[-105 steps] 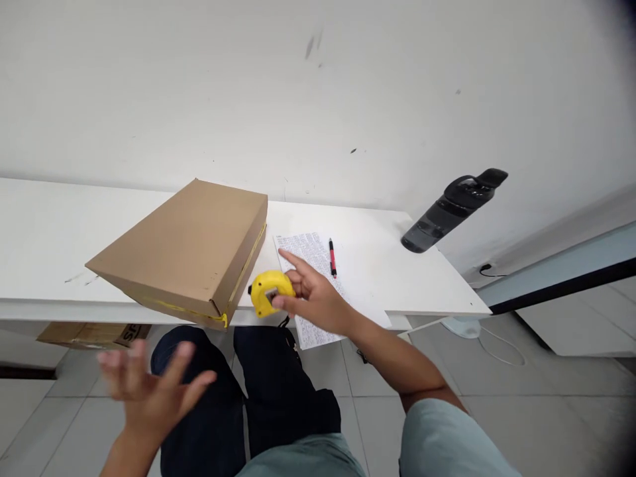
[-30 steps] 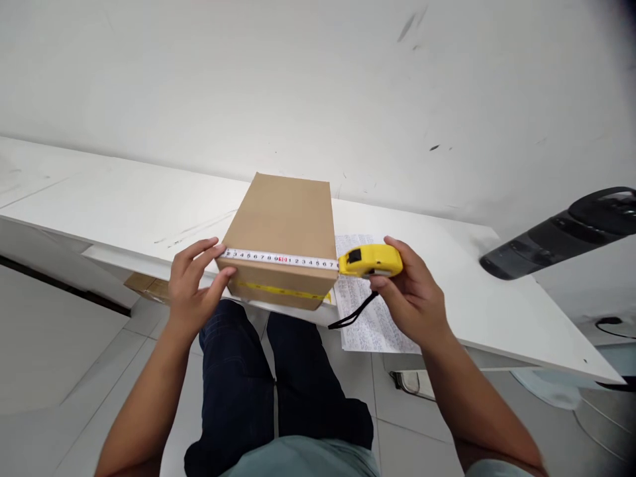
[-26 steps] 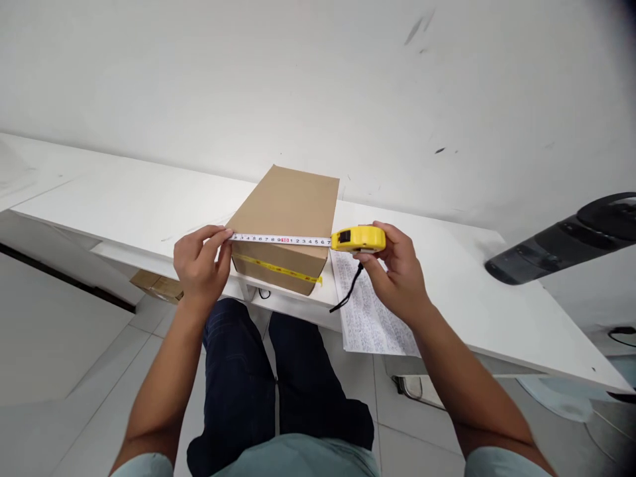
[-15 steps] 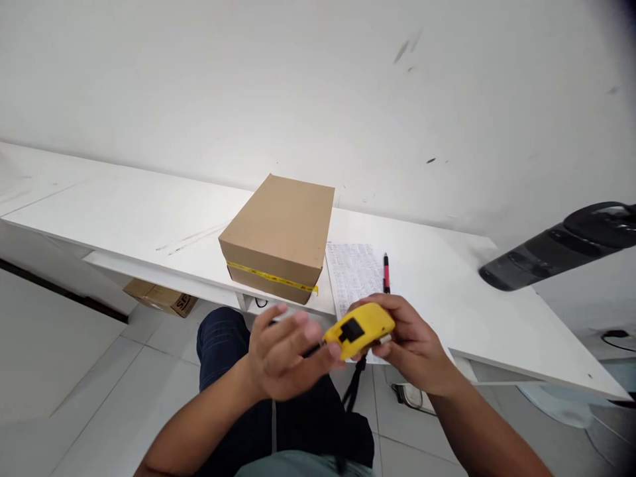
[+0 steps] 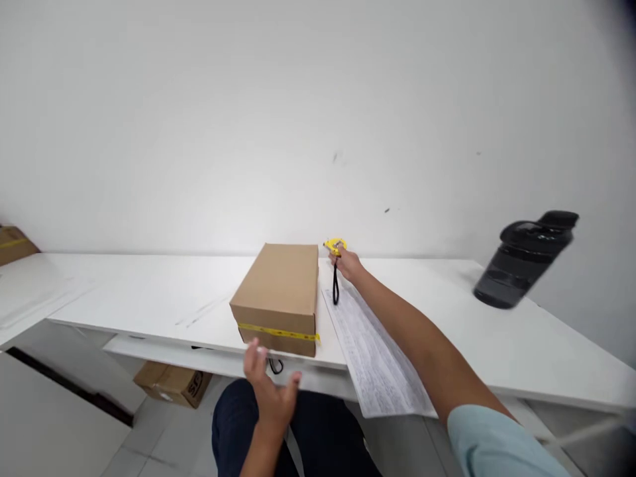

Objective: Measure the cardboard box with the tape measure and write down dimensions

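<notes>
The yellow plastic tape measure (image 5: 336,246) has left the brown cardboard box (image 5: 278,281) — measuring seemingly paused — gripped in the right hand (image 5: 348,264); the left hand (image 5: 272,392) spreads loosely, empty.

The tape measure (image 5: 335,246) looks to be smooth yellow plastic, and its wrist strap (image 5: 336,285) resembles woven cord. Plain, matt cardboard makes up the box (image 5: 278,278), with a yellow strip (image 5: 278,332) that seems to be thin plastic (blur hides its finer texture). The sheets (image 5: 375,354) are matt paper. Dark, see-through plastic, slightly glossy, forms the water bottle (image 5: 509,271). The desk (image 5: 159,285) is smooth white board, scuffed in places; the wall (image 5: 238,119) appears matt-painted, the sleeve (image 5: 491,434) soft cloth.
</notes>
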`<state>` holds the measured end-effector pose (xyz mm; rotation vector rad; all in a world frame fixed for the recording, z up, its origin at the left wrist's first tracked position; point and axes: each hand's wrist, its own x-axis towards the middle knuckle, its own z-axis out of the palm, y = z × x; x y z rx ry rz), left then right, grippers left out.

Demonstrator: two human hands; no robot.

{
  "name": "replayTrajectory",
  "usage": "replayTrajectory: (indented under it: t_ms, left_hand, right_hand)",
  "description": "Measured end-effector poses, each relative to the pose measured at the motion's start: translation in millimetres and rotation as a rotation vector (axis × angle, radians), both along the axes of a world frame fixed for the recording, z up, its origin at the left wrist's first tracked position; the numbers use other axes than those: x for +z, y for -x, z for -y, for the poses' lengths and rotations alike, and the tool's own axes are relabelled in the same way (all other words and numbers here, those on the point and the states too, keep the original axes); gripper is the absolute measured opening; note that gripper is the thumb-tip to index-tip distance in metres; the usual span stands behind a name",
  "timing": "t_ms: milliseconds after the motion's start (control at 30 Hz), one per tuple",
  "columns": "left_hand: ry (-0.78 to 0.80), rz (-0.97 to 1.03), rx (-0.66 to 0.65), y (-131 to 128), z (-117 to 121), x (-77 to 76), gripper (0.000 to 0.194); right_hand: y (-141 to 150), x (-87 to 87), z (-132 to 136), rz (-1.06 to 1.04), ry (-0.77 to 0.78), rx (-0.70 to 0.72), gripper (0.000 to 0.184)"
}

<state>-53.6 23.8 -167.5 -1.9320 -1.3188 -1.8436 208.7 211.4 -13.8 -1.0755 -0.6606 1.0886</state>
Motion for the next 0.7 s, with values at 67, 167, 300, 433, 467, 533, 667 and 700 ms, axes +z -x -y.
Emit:
replayTrajectory:
  t_ms: [67,167,300,433,467,533,667,700]
  left_hand:
    - [-0.005,-0.167,-0.007,-9,2,-11.0,0.084]
    - [0.027,-0.215,0.039,-8,1,-7.0,0.09]
    - [-0.048,-0.072,-0.022,23,10,34.7,0.088]
    - [0.157,0.264,-0.2,48,17,104.8,0.085]
    - [0.207,0.363,-0.248,50,15,121.6,0.082]
    - [0.286,0.549,-0.315,51,5,148.9,0.082]
    - [0.436,0.697,-0.339,54,-31,173.2,0.096]
    - [0.463,0.72,-0.326,57,-42,174.6,0.098]
  right_hand:
    - [17,-5.7,1,0.06,0.003,0.078,0.038]
    - [26,-17.5,19,0.165,-0.046,0.166,0.031]
    - [9,-13.1,62,0.257,-0.194,0.112,0.038]
    - [-4,8.8,118,0.324,-0.333,-0.01,0.055]
    - [-4,13.6,131,0.34,-0.37,-0.067,0.055]
    - [1,19.4,152,0.361,-0.447,-0.198,0.052]
    - [11,15.3,177,0.398,-0.555,-0.309,0.05]
    - [13,11.7,182,0.41,-0.559,-0.289,0.047]
